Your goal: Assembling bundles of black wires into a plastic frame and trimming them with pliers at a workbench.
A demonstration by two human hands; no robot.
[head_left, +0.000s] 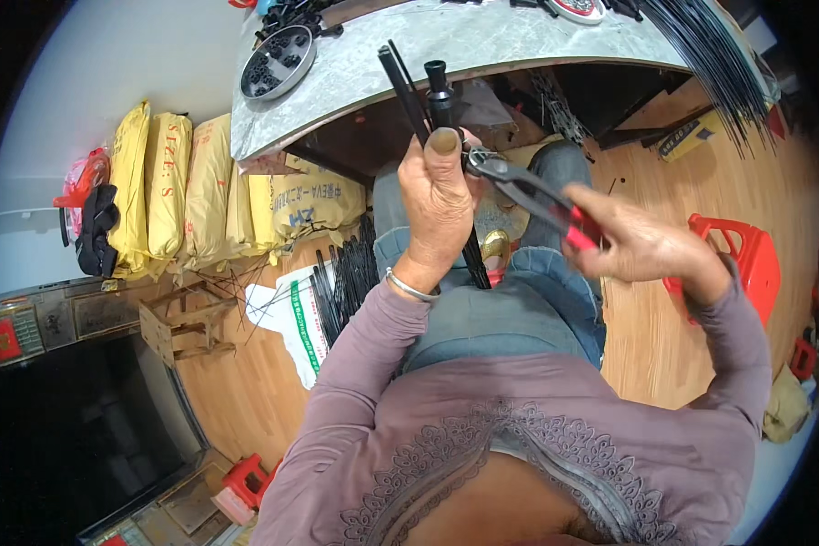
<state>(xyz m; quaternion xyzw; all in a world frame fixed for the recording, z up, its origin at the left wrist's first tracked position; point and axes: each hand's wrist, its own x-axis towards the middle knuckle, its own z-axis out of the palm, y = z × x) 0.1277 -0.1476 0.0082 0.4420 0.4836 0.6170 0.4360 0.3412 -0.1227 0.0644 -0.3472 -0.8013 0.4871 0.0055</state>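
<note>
Black rods (409, 96) are standing nearly upright in the left hand (439, 205), its fingers wrapping tightly round them, thumb pressing up along a black tube (439, 96); their long axis is running from the lap up toward the grey table (355, 68). Right hand (642, 246) is squeezing red-handled pliers (528, 193), whose nose is pointing left, meeting the bundle just beside the thumb. Yellow sacks (168, 187) are leaning in a row, well left of the fingers.
</note>
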